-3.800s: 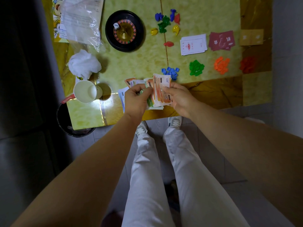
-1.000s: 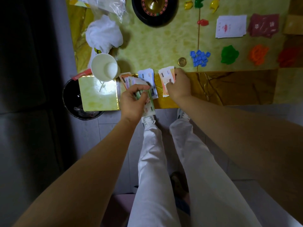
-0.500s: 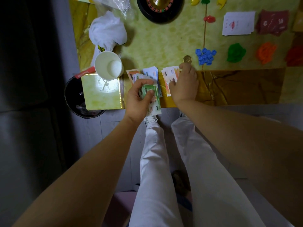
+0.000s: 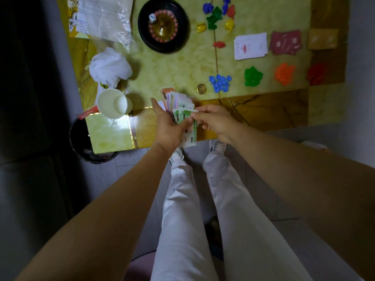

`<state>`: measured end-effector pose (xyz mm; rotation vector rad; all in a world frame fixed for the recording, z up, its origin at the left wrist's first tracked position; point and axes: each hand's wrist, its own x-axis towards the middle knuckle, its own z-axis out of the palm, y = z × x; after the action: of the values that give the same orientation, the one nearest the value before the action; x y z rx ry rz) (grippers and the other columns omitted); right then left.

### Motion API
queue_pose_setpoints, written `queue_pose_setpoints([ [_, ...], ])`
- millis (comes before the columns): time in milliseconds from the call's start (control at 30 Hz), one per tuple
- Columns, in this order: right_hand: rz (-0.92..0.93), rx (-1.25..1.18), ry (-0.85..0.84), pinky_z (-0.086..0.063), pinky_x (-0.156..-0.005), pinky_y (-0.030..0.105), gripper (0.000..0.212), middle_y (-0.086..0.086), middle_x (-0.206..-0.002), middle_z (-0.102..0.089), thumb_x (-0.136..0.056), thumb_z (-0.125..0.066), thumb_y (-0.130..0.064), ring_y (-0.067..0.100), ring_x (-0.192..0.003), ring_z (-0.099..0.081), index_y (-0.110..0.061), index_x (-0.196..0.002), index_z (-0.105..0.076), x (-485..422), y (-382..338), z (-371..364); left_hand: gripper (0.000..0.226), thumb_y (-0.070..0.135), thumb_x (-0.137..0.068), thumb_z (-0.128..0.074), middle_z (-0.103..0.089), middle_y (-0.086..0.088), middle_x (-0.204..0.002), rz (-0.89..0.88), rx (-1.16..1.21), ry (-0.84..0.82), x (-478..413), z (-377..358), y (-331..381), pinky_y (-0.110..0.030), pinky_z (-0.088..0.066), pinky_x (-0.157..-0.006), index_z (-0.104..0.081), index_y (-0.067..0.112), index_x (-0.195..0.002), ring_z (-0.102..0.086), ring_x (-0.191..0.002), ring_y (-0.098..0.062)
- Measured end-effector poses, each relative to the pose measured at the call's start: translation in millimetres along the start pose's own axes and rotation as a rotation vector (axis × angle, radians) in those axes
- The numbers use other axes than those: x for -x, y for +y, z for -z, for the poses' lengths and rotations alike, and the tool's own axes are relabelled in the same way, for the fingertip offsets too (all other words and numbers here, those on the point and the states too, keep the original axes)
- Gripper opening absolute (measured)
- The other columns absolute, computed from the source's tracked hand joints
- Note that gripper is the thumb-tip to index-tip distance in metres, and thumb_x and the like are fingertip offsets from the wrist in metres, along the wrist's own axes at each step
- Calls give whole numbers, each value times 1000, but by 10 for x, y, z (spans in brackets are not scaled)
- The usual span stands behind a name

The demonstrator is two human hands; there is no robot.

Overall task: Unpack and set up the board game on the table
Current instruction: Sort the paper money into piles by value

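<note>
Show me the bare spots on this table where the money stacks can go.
Biggest free patch: between the roulette wheel, crumpled white wad and gold coin. Also the brown strip along the near edge, right of the right hand pinching play money, below the blue pieces and green pieces. Crowded: the far right, with pawns and card stacks.

Black roulette wheel [image 4: 163, 25], flat, with a white die [image 4: 152, 17] in its bowl. Well below the wheel, play money [image 4: 179, 106] held in a fan, green notes foremost. Lower right of the wheel: gold coin [image 4: 201, 88], then small heaps of blue pieces [image 4: 220, 83], green pieces [image 4: 252, 76], orange pieces [image 4: 284, 73].
</note>
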<state>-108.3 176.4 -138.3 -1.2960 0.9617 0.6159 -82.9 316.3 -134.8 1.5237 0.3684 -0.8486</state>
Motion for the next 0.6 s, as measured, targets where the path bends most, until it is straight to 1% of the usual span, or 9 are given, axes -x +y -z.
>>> queue_pose_setpoints([
  [67, -2, -4, 37, -40, -54, 13, 7, -3, -73, -59, -88, -66, -10, 5, -66, -50, -15, -91, -63, 17, -52, 54, 60, -3, -82, -66, -67, -15, -109, 39, 26, -27, 8, -76, 56, -38, -56, -83, -38, -2, -135, -69, -95, -22],
  [133, 19, -2, 45, -39, -58, 17, 7, -4, -76, -60, -89, -65, -10, 6, -68, -50, -16, -92, -64, 28, -80, 113, 25, 1, -87, -57, -70, -17, -103, 100, 124, -20, 41, -149, 132, -43, -56, -84, -59, 0, -112, -68, -94, -30],
  [167, 29, -6, 51, -39, -59, 18, 7, -4, -76, -61, -89, -65, -11, 6, -69, -50, -17, -91, -64, 41, -94, 146, 19, -2, -90, -51, -70, -15, -98, 135, 177, -21, 56, -190, 164, -43, -57, -83, -62, 3, -105, -68, -90, -29],
  [233, 47, -24, 68, -39, -59, 18, 7, -4, -76, -60, -90, -63, -10, 6, -67, -48, -15, -94, -64, 63, -119, 193, 25, -9, -92, -44, -69, -14, -97, 166, 215, -43, 58, -243, 202, -41, -58, -81, -60, 0, -109, -68, -86, -26],
  [300, 65, -59, 80, -39, -59, 19, 7, -5, -73, -59, -91, -61, -10, 7, -66, -49, -15, -95, -64, 76, -121, 242, 30, -11, -90, -47, -69, -14, -101, 156, 209, -58, 51, -294, 224, -39, -59, -78, -57, -3, -117, -69, -86, -25],
  [367, 67, -117, 56, -43, -59, 20, 5, -4, -73, -61, -91, -62, -11, 8, -66, -54, -15, -92, -64, 110, -120, 288, 28, -12, -89, -52, -73, -7, -94, 147, 215, -32, 43, -341, 239, -36, -59, -75, -61, 2, -111, -70, -83, -21],
  [400, 57, -138, 28, -46, -59, 21, 5, -2, -75, -64, -90, -63, -11, 8, -66, -58, -16, -89, -64, 123, -115, 306, 26, -11, -88, -54, -74, -5, -92, 133, 214, -9, 37, -362, 244, -38, -59, -75, -62, 5, -108, -70, -82, -21],
  [467, 25, -92, -19, -45, -60, 21, 6, -3, -78, -67, -88, -67, -13, 7, -67, -62, -18, -85, -65, 169, -103, 352, 25, -8, -89, -56, -72, -8, -97, 111, 209, 17, 38, -412, 253, -43, -58, -81, -62, 6, -109, -69, -86, -24],
  [600, 3, -114, 2, -43, -58, 19, 4, -2, -84, -68, -89, -66, -14, 7, -72, -63, -18, -90, -64, 175, -85, 442, 24, -4, -94, -46, -67, -16, -107, 160, 246, 56, 36, -481, 261, -48, -54, -89, -58, 3, -114, -67, -91, -28],
])
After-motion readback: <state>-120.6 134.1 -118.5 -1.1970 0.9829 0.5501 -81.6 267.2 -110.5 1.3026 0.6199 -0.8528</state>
